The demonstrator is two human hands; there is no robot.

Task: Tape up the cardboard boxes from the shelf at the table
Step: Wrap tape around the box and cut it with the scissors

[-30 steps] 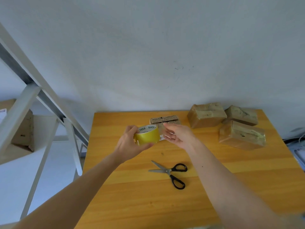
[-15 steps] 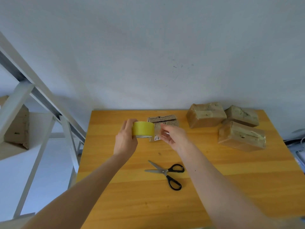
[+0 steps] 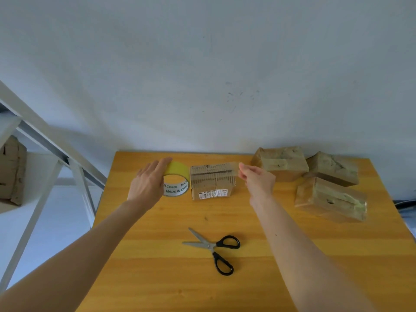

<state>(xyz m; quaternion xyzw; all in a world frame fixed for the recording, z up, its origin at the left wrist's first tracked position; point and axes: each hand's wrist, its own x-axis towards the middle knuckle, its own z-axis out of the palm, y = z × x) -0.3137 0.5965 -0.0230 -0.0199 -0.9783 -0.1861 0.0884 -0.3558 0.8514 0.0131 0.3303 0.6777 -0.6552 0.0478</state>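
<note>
Showing, nearest the viewer, steel scissors with black loop handles (image 3: pixel 211 248) flat on the orange wooden counter (image 3: pixel 157 278), blades parted, well apart from both hands.

Beyond, at mid-counter: small brown cardboard box with a white barcode label (image 3: pixel 212 185), standing between the two hands.

Left hand (image 3: pixel 146 186) just left of that box, grip closed over a yellow roll of packing tape (image 3: pixel 177 174); fingers reaching over the top of the roll, thumb hidden, printed core ("MADE IN CHINA") turned toward the viewer.

Right hand (image 3: pixel 256 180) just right of the box, grip pinched together on the free end of a translucent tape strip (image 3: pixel 225 168) drawn from the roll across the box top. Contact between strip and lid not discernible.

Farther right, clustered close together: nearer tape-wrapped cardboard box (image 3: pixel 329 199), with rear left wrapped box (image 3: pixel 281 164) and rear right wrapped box (image 3: pixel 333 168) behind it, near the pale wall (image 3: pixel 202 75).

Far left, off the counter: white metal shelf (image 3: pixel 45 140) carrying a worn cardboard box (image 3: pixel 11 170).
</note>
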